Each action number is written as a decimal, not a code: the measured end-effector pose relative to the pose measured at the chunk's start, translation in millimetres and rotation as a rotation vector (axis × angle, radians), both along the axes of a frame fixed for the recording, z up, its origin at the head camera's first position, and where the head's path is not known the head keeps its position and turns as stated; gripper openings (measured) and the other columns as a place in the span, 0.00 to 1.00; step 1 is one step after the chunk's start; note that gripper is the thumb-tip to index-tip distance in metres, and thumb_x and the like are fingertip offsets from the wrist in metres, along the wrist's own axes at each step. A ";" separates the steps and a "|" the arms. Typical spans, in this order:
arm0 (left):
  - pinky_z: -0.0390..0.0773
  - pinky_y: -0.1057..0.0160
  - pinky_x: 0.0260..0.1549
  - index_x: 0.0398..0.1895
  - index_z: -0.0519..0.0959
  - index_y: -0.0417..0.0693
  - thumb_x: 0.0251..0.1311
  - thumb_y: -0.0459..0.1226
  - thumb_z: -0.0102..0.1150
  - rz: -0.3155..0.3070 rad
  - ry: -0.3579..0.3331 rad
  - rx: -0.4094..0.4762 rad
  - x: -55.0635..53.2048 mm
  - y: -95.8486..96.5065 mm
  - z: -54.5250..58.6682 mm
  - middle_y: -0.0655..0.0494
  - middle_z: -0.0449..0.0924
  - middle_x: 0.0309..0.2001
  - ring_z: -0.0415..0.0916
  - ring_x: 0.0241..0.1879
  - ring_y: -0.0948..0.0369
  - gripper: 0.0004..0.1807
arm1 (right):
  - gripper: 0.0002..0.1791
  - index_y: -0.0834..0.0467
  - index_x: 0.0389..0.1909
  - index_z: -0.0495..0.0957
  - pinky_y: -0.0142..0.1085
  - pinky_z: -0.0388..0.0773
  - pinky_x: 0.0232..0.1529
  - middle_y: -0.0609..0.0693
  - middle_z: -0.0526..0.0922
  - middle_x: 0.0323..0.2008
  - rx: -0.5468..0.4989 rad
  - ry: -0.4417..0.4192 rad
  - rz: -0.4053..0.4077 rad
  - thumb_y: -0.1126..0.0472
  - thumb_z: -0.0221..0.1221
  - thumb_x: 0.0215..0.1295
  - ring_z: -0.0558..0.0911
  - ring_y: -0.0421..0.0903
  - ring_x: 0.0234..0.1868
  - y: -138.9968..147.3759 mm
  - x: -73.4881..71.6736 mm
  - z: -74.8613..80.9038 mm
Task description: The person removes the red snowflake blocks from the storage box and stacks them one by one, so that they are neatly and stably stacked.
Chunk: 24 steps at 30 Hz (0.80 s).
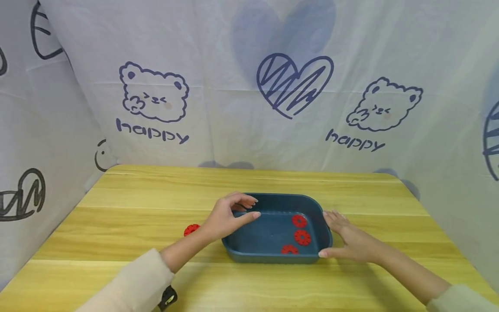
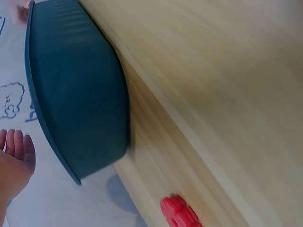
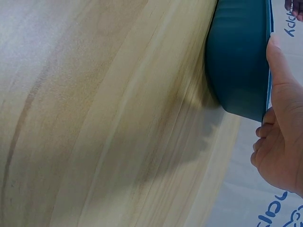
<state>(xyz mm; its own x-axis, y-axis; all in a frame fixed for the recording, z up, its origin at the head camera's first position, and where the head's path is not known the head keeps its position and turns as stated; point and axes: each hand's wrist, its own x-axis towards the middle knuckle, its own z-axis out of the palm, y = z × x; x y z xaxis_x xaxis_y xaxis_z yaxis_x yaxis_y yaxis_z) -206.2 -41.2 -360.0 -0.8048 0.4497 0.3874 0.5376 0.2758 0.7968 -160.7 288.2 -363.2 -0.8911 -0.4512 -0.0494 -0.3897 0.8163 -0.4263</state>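
A dark blue-green rectangular tub (image 1: 269, 258) stands on the table. Three red notched plastic discs (image 1: 302, 237) lie toward the right of its floor, the front one partly hidden by the near wall. My left hand (image 1: 234, 214) hovers over the tub's left end, its fingers loosely bent and nothing between them. Against the tub's right end rests my right hand (image 1: 348, 238), fingers along the outer side and thumb by the front corner. Another red disc (image 1: 191, 229) lies on the table left of the tub, partly covered by the left forearm; the left wrist view shows a red disc (image 2: 180, 213) too.
The wood-grain table (image 1: 128, 216) reaches back to a white cloth (image 1: 218, 130) printed with bears and hearts. Cloth also hangs along both sides. A black strap-like item (image 1: 168, 297) shows beside the left sleeve.
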 end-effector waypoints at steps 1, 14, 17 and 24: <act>0.78 0.61 0.45 0.47 0.79 0.43 0.55 0.37 0.63 -0.012 0.003 -0.001 -0.7 3.1 -0.8 0.48 0.79 0.45 0.76 0.43 0.53 0.16 | 0.56 0.74 0.67 0.50 0.66 0.49 0.62 0.71 0.51 0.68 0.001 0.002 0.000 0.39 0.63 0.51 0.46 0.73 0.68 0.0 -0.2 0.0; 0.78 0.57 0.42 0.45 0.79 0.41 0.55 0.38 0.63 -0.135 0.040 -0.096 -3.5 36.6 -20.6 0.46 0.79 0.43 0.76 0.42 0.50 0.15 | 0.57 0.73 0.67 0.49 0.65 0.48 0.63 0.69 0.49 0.69 -0.008 -0.023 0.008 0.38 0.62 0.51 0.44 0.72 0.69 -2.5 -0.6 -0.5; 0.78 0.58 0.41 0.44 0.79 0.39 0.55 0.38 0.63 -0.175 0.050 -0.122 -4.7 43.1 -23.4 0.44 0.79 0.42 0.76 0.41 0.50 0.16 | 0.57 0.73 0.68 0.49 0.66 0.49 0.62 0.70 0.49 0.69 -0.001 -0.018 0.013 0.39 0.62 0.51 0.45 0.72 0.68 -1.8 -0.3 1.8; 0.78 0.62 0.41 0.44 0.79 0.36 0.55 0.39 0.63 -0.248 0.003 -0.251 -6.6 61.9 -29.9 0.43 0.79 0.42 0.76 0.41 0.51 0.17 | 0.57 0.73 0.68 0.49 0.66 0.49 0.62 0.70 0.50 0.69 -0.004 -0.007 -0.001 0.39 0.63 0.51 0.45 0.72 0.68 0.4 1.6 2.2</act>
